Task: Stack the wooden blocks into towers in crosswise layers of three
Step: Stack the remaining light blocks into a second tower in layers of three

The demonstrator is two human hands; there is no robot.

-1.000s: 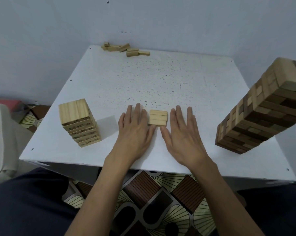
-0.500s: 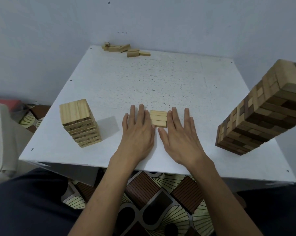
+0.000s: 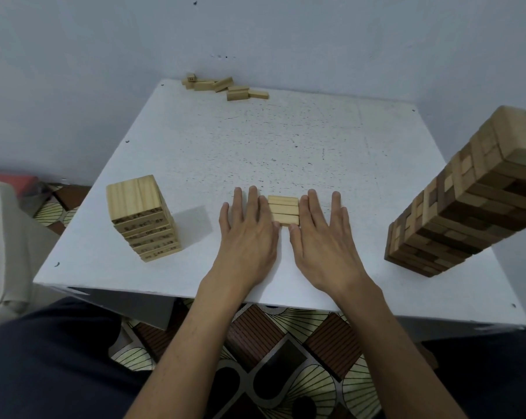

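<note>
Near the front edge of the white square table (image 3: 285,140), a first layer of three pale wooden blocks (image 3: 283,210) is being squared between the left hand (image 3: 246,237) and right hand (image 3: 325,237), fingers straight, gripping nothing; loose pale blocks (image 3: 225,87) at its far edge are likely being needed next, laid crosswise.

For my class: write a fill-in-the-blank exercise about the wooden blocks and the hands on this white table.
1. The flat layer between the left hand and the right hand holds ____ blocks.
2. The loose blocks lie at the ____ edge of the white table.
3. The tall tower of light and dark wood stands to the person's ____.
4. The short pale tower stands to the person's ____.
Missing words: three; far; right; left.
</note>
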